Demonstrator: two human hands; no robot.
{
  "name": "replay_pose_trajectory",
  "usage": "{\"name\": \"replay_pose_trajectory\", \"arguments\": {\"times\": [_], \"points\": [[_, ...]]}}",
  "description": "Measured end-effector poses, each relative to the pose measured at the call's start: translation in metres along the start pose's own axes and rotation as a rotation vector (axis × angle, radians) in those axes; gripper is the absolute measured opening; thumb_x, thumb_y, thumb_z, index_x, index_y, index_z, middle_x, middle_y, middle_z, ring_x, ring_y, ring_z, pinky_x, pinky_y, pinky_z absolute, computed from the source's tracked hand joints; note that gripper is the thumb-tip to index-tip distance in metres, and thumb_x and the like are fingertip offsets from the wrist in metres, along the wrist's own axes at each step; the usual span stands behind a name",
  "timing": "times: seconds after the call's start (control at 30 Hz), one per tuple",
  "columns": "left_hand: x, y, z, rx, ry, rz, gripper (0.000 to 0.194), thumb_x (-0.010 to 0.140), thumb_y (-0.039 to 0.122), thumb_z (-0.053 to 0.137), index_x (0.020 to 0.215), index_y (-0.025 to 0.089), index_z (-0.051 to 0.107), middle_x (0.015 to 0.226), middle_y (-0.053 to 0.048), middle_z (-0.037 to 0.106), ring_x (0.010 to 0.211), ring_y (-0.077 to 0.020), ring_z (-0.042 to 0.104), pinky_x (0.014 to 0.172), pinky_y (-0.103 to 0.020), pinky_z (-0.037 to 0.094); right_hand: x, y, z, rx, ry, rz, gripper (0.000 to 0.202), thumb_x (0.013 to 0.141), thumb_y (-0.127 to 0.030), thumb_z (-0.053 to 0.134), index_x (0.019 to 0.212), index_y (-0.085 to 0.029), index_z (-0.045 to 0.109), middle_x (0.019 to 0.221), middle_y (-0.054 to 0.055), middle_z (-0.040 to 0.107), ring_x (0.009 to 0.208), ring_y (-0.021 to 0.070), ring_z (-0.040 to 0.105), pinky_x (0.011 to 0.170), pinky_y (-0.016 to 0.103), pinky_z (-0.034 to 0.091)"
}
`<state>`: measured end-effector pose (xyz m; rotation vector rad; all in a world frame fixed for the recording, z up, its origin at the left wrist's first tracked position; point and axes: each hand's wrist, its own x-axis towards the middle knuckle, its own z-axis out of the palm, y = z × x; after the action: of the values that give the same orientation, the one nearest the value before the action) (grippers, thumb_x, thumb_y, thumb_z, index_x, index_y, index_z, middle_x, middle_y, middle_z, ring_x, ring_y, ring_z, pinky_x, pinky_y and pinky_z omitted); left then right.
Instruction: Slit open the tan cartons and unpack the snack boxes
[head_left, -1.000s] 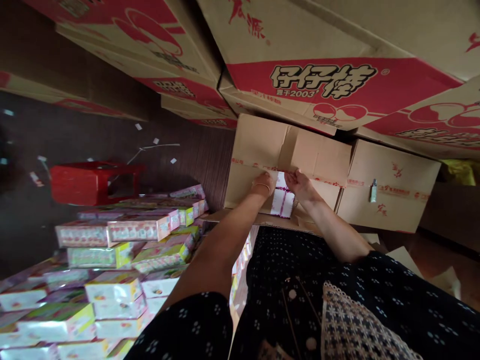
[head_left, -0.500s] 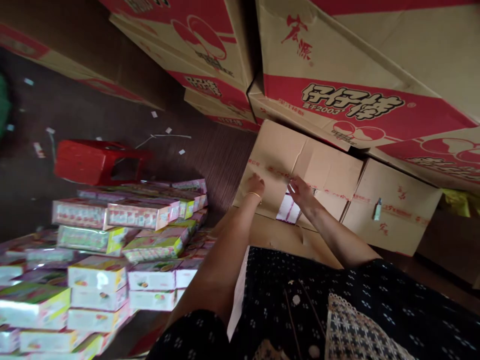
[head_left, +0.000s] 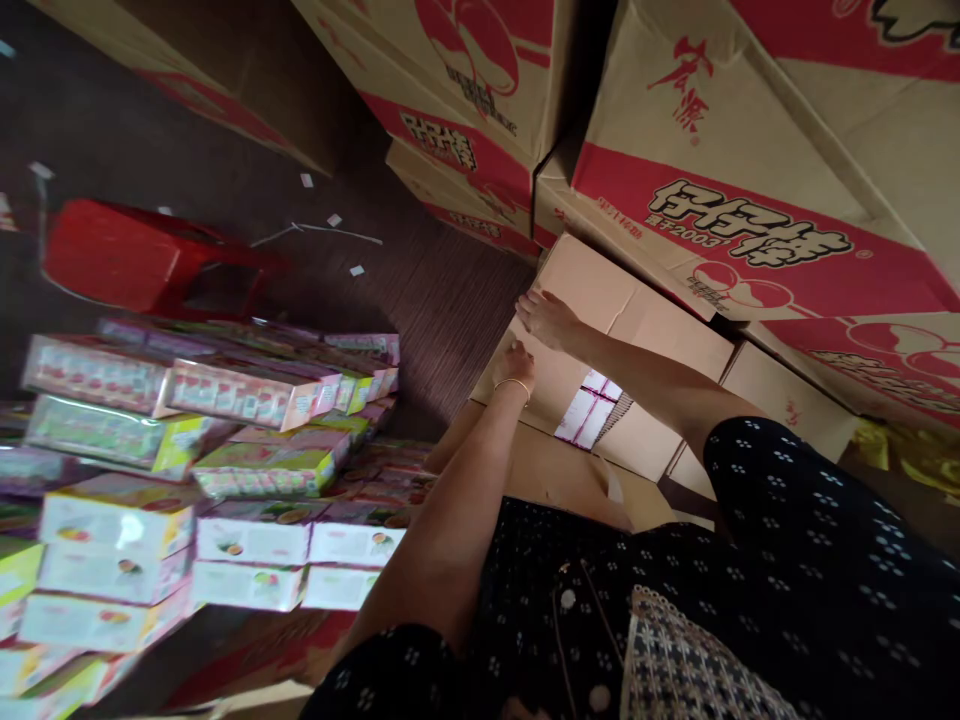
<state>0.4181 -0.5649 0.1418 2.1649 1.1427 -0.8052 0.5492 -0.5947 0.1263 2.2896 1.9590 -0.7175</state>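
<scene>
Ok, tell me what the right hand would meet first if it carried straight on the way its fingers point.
The right hand lies flat on the brown carton, fingers pointing toward its far-left edge. Past that edge the line looks free down to the dark floor, though depth is unclear.

Counts, taken relative to the open carton (head_left: 570,370):
- hands on its left flap: 2, left hand (head_left: 514,362), right hand (head_left: 547,318)
- red stool (head_left: 120,258), far left: 1
- printed cartons (head_left: 720,200) stacked above it: at least 4
- small boxes (head_left: 247,395) piled left: too many to count
</scene>
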Motion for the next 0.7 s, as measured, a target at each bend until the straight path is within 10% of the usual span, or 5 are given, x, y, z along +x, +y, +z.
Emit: {"name": "replay_pose_trajectory", "arguments": {"times": [0.5, 0.7], "points": [[-0.012, -0.002, -0.001, 0.024, 0.000, 0.021, 0.036, 0.111, 0.026, 0.044, 0.143, 0.012, 0.051, 0.143, -0.021, 0.064, 0.124, -0.0269, 0.070, 0.101, -0.034, 0.054, 0.037, 0.017, -0.052, -0.263, -0.129, -0.240, 0.042, 0.093, -0.051, 0.067, 0.114, -0.015, 0.074, 0.117, 0.012, 0.070, 0.119, 0.0321, 0.056, 0.105, 0.047, 0.043], [-0.009, 0.036, 0.010, 0.100, -0.089, 0.259, 0.045, 0.108, 0.028, 0.051, 0.151, 0.016, 0.049, 0.138, -0.020, 0.066, 0.126, -0.0278, 0.067, 0.106, -0.036, 0.053, 0.027, 0.007, -0.051, -0.323, -0.191, -0.212, 0.039, 0.101, -0.033, 0.051, 0.114, -0.010, 0.080, 0.110, 0.014, 0.076, 0.113, 0.0289, 0.063, 0.109, 0.048, 0.040]]}}
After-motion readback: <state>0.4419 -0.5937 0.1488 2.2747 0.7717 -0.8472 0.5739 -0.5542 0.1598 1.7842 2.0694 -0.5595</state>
